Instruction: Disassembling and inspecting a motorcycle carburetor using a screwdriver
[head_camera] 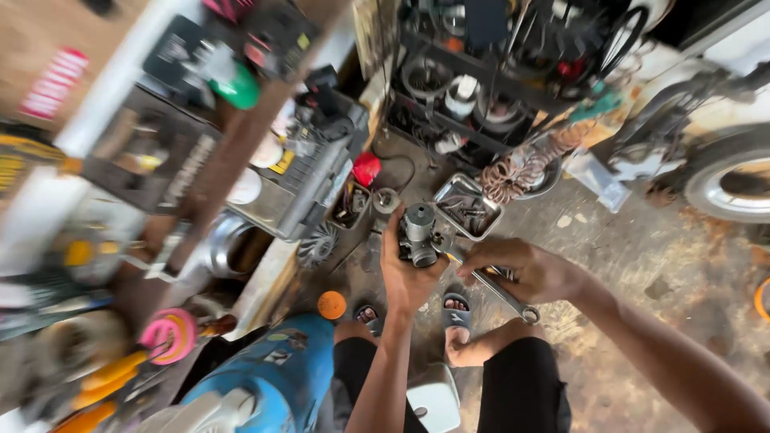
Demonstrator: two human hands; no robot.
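Note:
My left hand (407, 277) grips a small grey metal carburetor (418, 235) and holds it up above the stained concrete floor. My right hand (525, 269) is closed around a steel wrench (504, 293), whose ring end sticks out toward my right knee while the other end reaches toward the carburetor. Both hands are close together over my feet in sandals (455, 309). I am squatting, with black shorts visible below.
A metal tray of tools (468, 206) lies on the floor beyond the hands, next to a red cap (366, 168) and a small box of parts (351, 204). A blue tank (273, 381) stands at my left. Shelves of parts (489, 72) and a wheel (734, 180) are behind.

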